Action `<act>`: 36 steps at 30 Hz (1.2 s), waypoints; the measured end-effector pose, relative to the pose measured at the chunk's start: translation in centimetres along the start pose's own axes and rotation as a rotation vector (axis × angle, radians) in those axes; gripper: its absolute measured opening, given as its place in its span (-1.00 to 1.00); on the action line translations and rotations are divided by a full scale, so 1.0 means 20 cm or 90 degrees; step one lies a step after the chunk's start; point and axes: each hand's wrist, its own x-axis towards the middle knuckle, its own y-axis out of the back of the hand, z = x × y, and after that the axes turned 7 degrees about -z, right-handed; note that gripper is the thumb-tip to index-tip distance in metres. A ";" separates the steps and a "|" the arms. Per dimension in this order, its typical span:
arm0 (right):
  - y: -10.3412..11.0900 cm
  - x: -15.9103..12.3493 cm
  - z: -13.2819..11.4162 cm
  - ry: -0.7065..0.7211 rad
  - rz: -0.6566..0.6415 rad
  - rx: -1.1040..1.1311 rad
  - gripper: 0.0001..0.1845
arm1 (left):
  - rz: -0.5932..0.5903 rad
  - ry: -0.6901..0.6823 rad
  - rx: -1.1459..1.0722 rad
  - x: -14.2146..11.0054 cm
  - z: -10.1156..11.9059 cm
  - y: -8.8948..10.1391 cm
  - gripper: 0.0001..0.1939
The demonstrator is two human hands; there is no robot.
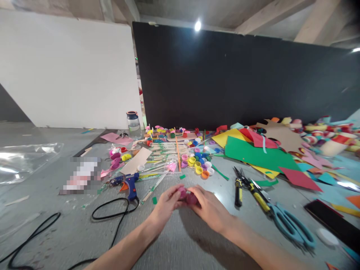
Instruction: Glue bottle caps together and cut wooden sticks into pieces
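Note:
In the head view, my left hand [167, 204] and my right hand [210, 208] meet low over the table, fingers closed. My left fingers pinch a small pink bottle cap [182, 192]. A darker pink bottle cap [191, 198] sits right beside it, in my right fingers. The two caps touch or nearly touch; my fingers cover the join. Just beyond my hands lie a pink heart-shaped piece [171, 166] and several loose bottle caps [198, 170] in yellow, orange, white, blue and purple.
A blue glue gun [131, 185] with a black cord [116, 215] lies to the left. On the right are yellow-handled pliers [238, 191], blue scissors [292, 225] and coloured sheets, including a green one [258, 153]. A glass jar [134, 125] stands at the back.

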 end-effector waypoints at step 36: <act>0.02 -0.01 0.05 0.105 0.141 0.139 -0.77 | -0.024 -0.065 0.087 -0.04 0.07 -0.06 -0.65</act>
